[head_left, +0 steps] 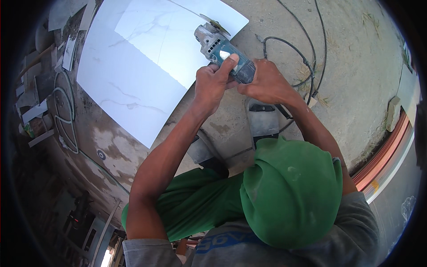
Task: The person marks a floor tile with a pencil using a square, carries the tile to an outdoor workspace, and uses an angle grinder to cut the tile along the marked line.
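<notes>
A blue-green angle grinder [229,52] with a grey metal head is held in both hands near the far right part of a large white tile [133,89] with faint grey veins. Its round cutting disc [216,25] stands edge-on at the tile; whether it touches the surface I cannot tell. My left hand [211,84] wraps the grinder's body from the left, thumb on top. At the rear end, my right hand [268,81] is closed around the dark housing, its fingertips partly hidden. A thin line runs across the tile from the disc toward the far edge.
Black cables [311,66] loop over the dusty concrete to the right. A pale hose [71,115] and broken tile pieces [36,111] lie at the left. My shoes [263,120] are just below the grinder. Reddish-brown strips [384,153] line the right side.
</notes>
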{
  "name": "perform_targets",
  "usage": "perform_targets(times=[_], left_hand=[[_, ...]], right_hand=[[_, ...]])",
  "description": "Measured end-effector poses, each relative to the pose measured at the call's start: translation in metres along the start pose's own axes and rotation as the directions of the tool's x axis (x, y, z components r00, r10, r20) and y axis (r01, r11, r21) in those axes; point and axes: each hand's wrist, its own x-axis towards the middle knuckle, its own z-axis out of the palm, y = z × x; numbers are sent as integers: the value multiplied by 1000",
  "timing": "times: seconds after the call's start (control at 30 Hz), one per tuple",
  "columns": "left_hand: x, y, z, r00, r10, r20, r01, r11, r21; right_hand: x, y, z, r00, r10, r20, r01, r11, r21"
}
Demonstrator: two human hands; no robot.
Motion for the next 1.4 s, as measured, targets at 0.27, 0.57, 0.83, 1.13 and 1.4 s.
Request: perform_targets(times=[0.27,0.57,0.83,1.13,1.4], left_hand=[[-5,-5,6,999,-44,-12,44,998,36],[-9,-13,11,999,-43,1,43,999,33],[-18,-16,17,999,-45,-12,45,998,47],[-5,-12,8,998,-27,-54,28,999,26],[13,6,-10,997,52,-60,-53,999,-10]], right_hand=[[-6,4,-3,999,28,19,-28,1000,-13],[-16,9,-2,1000,17,-5,-17,1000,20],[-26,16,0,999,22,-32,-20,999,43],[-11,5,-3,1000,12,-22,-12,1000,15],[24,-5,5,999,-35,-1,36,999,38]])
